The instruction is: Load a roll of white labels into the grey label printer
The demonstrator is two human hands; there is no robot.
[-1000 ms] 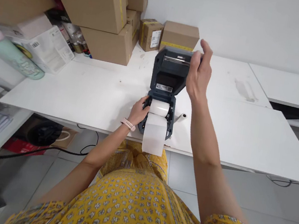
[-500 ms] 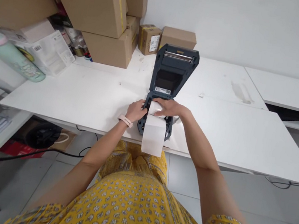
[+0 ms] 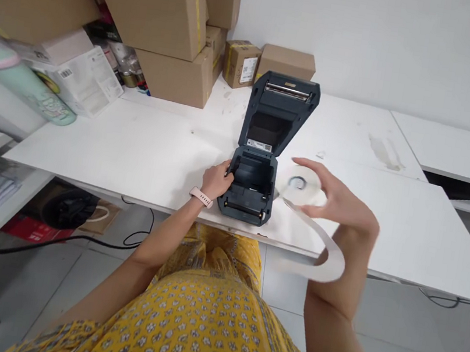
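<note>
A dark label printer [image 3: 243,215] stands on the white table with its lid [image 3: 277,112] raised, and its inner bay shows no roll. My left hand [image 3: 217,179] grips the printer's left edge, fingers curled over the rim. To the right of the printer, my right hand [image 3: 333,196] holds a white label roll [image 3: 309,188] between thumb and fingers, the core facing up toward me. A loose strip of the roll [image 3: 334,264] curls down past the table's front edge.
Cardboard boxes [image 3: 170,75] are stacked at the back left, with two smaller boxes [image 3: 287,60] along the wall. A mint bottle [image 3: 47,98] lies by a white carton [image 3: 88,80] at left. A black cable [image 3: 88,241] hangs below the white table [image 3: 133,149].
My right hand has lifted the label roll out of the printer and moved it to the right, turning it. The loose strip swings along. My left hand stays on the printer's left edge.
</note>
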